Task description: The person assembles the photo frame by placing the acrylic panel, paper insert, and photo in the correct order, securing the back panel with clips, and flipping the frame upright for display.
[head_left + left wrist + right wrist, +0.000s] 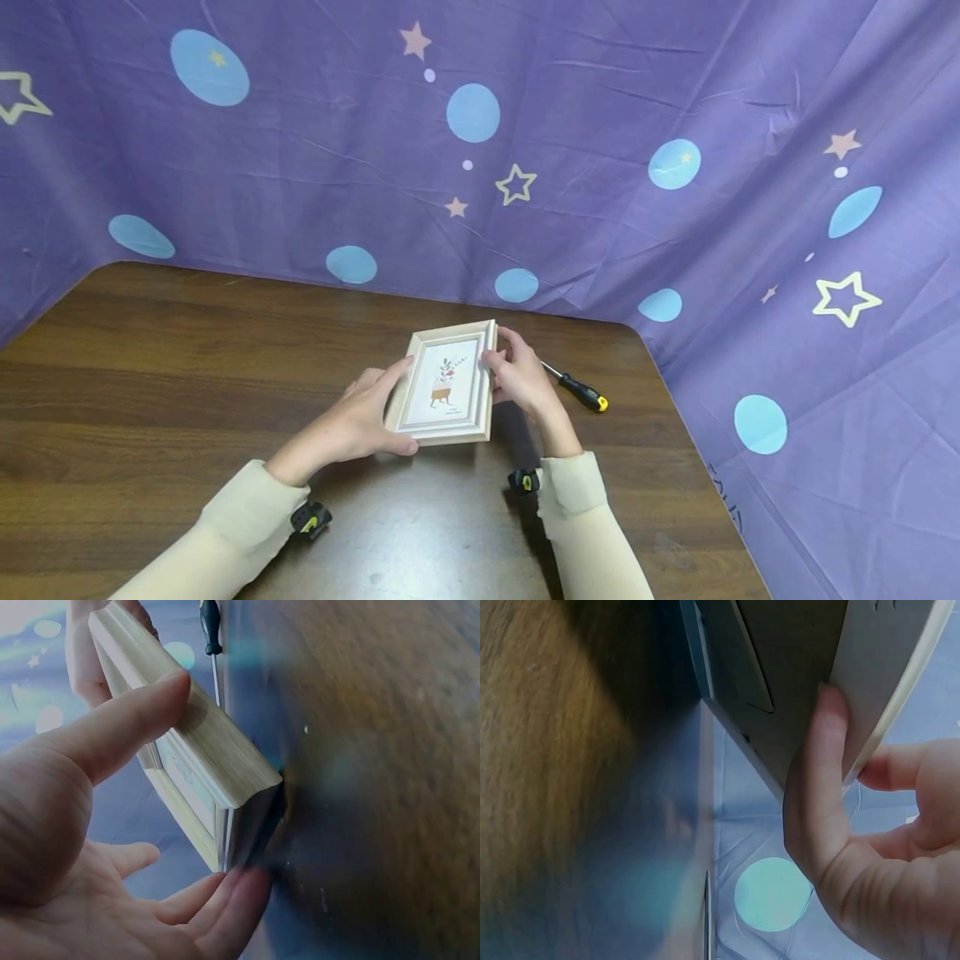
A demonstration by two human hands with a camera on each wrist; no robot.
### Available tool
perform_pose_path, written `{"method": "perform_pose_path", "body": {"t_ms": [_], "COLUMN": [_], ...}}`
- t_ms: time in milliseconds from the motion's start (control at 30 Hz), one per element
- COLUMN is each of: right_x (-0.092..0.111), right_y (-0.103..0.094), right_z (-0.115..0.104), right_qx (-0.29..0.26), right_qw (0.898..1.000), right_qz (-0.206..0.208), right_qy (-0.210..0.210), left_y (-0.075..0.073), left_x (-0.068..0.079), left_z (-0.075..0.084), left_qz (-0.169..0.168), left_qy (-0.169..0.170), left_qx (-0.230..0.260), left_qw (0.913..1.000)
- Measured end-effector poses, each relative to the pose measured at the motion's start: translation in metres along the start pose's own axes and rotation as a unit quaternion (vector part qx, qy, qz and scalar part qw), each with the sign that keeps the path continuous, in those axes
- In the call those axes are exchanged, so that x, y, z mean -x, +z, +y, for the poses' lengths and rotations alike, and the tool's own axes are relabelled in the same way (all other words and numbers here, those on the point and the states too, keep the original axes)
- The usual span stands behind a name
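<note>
A cream picture frame (403,408) is held tilted over the table, its picture of a plant in an orange pot facing up. My right hand (525,379) grips its right edge, thumb on the front and fingers behind; the right wrist view shows a fingertip against the dark backing board (795,645). At the opposite side my left hand (360,421) spans the left edge between thumb and fingers. In the left wrist view, the digits of that hand touch the wooden moulding (225,746) at two separate places.
A screwdriver (583,392) with a black and yellow handle lies on the brown wooden table (187,375), just right of my right hand. Behind and to the right hangs a purple curtain (585,100) with stars and blue dots, meeting the table's edges.
</note>
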State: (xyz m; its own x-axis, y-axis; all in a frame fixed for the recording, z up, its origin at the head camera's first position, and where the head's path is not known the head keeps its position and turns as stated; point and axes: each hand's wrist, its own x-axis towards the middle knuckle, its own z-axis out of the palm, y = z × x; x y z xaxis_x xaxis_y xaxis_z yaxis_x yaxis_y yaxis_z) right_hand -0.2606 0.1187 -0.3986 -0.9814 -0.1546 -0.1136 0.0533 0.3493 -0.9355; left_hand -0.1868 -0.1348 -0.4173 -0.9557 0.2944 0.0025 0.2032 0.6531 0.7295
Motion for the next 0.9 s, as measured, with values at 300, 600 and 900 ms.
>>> {"method": "perform_pose_path", "body": {"t_ms": [300,600,900], "right_x": [-0.003,-0.004,-0.005], "right_y": [0.000,0.003,0.006], "right_z": [0.006,0.010,0.018], "right_qx": [0.002,0.018,0.036], "right_qw": [1.000,1.000,0.999], "right_qz": [-0.005,-0.015,-0.034], "right_qy": [-0.001,-0.007,-0.018], "left_y": [-0.002,-0.007,-0.010], "left_x": [-0.001,-0.001,-0.004], "left_z": [-0.007,-0.009,-0.015], "left_qz": [-0.027,-0.040,-0.035], "left_qy": [-0.028,-0.053,-0.061], "left_qx": [0.046,0.012,-0.012], "left_qw": [0.9982,0.9977,0.9974]}}
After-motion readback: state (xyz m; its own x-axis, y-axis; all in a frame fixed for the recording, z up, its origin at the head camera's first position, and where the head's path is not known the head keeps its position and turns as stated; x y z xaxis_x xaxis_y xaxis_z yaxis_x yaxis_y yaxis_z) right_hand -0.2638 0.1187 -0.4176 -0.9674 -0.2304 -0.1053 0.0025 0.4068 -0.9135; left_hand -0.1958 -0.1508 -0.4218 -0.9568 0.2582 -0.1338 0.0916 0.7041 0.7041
